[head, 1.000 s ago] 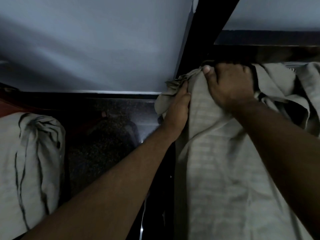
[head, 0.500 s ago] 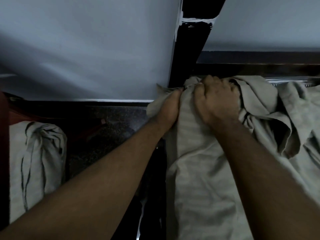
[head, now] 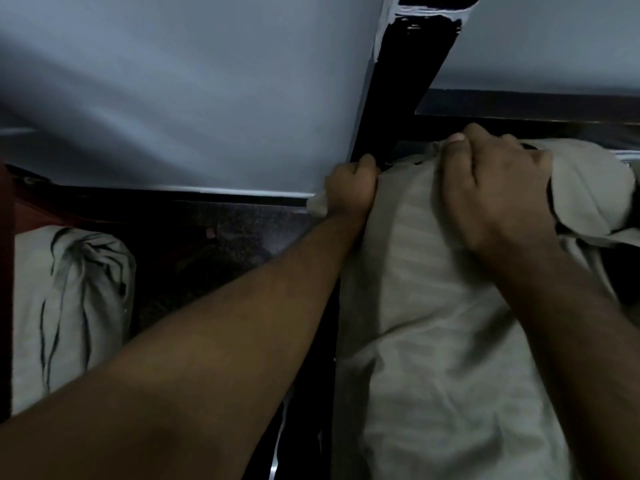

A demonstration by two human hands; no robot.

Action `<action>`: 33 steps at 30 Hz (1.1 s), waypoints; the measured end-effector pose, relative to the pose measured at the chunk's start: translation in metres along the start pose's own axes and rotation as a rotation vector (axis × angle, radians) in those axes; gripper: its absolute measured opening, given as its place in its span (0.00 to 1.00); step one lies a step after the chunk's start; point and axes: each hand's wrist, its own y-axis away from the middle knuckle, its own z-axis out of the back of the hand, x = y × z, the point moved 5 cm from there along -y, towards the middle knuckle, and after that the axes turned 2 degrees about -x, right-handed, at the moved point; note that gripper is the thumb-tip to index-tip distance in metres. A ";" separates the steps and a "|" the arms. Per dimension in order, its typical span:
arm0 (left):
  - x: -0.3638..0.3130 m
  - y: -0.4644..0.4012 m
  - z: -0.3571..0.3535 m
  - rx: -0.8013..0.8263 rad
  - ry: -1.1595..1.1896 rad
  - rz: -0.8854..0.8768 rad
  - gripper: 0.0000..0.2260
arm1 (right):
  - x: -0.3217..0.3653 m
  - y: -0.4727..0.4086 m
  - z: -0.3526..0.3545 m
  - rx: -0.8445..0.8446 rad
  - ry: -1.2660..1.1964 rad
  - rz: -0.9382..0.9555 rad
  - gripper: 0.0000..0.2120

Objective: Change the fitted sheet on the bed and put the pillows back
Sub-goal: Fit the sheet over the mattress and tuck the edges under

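A pale striped fitted sheet [head: 433,341] covers the bed at the right of the head view, with its corner bunched up at the top. My left hand [head: 353,192] grips the sheet's left edge at the bed's far corner, fingers curled round the cloth. My right hand [head: 491,192] holds a bunched fold of the same sheet just to the right, knuckles up and thumb pressed on the fabric. A loose fold of sheet [head: 588,195] hangs beyond my right hand.
A dark bed post [head: 391,98] rises at the corner against the grey wall [head: 190,98]. A dark headboard rail [head: 536,116] runs right. A pale crumpled bundle of cloth [head: 69,299] lies at the left on the dark speckled floor [head: 214,251].
Both hands have pulled the sheet's corner further toward the post. My left hand has closed tighter on the edge. The bunched folds at the right have drawn in.
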 end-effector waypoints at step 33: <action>0.056 0.061 -0.006 0.196 0.100 -0.412 0.32 | -0.036 0.093 -0.091 -0.062 0.103 -0.120 0.29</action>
